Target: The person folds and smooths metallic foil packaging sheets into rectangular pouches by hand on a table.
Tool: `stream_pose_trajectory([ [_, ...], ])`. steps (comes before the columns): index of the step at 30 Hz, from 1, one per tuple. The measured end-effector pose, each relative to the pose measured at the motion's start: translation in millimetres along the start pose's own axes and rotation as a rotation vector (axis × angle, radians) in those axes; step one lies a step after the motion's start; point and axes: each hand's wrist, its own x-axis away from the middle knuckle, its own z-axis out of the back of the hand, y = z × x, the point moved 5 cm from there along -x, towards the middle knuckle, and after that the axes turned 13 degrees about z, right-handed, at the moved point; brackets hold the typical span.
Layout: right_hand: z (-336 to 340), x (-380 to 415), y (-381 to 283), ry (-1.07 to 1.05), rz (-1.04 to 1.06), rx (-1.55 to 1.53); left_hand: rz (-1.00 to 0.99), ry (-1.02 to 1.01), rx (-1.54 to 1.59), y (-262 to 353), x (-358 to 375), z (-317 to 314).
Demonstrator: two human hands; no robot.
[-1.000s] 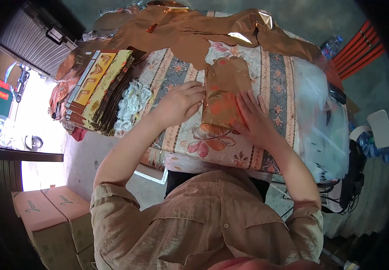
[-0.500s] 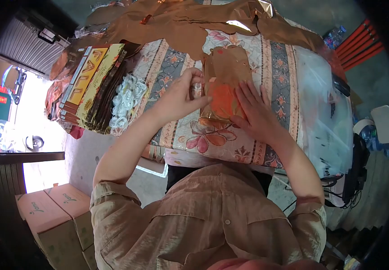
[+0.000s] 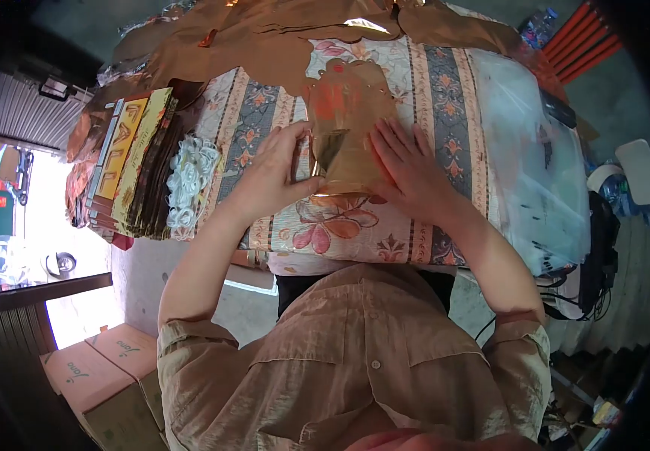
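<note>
A shiny gold packet (image 3: 347, 158) with a scalloped top edge lies on the flowered table cover, a reddish glare on its upper part. Along its left edge rests my left hand (image 3: 274, 169), thumb and fingers apart; the fingertips at the edge are partly hidden. My right hand (image 3: 415, 169) lies flat with fingers stretched over the packet's right side. Left of my left hand are a bundle of white ribbon loops or rosettes (image 3: 192, 180) and a stack of printed brown and yellow packaging (image 3: 131, 158).
A large brown-gold sheet (image 3: 265, 45) spreads across the table's far side. Clear plastic bags (image 3: 528, 165) lie at the right. Cardboard boxes (image 3: 107, 368) stand on the floor at lower left. Orange bars (image 3: 580, 41) and a white chair (image 3: 635, 169) are beyond the table's right side.
The view has shifted, so the table appears farther left. On the packet the orange-red glare has moved up to its top. Both hands stay at its sides, the left thumb now lower on it.
</note>
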Motion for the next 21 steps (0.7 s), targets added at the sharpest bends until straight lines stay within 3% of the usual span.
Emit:
stream_pose_trajectory([
  [2,-1,-1,9,0.027,0.004,-0.013,-0.026,0.014,0.018,-1,-1,-1],
  [4,6,1,21,0.215,-0.049,-0.32,-0.047,0.029,0.038,-2,-1,-2],
  [5,11,4,23,0.216,-0.05,-0.317,-0.047,0.037,0.021,-2,0,-2],
  [13,21,13,6,-0.033,0.013,-0.143,-0.074,0.042,0.018,-3,0,-3],
  [21,10,12,10,-0.044,0.017,-0.039,-0.087,0.052,0.02,-2,0,-3],
])
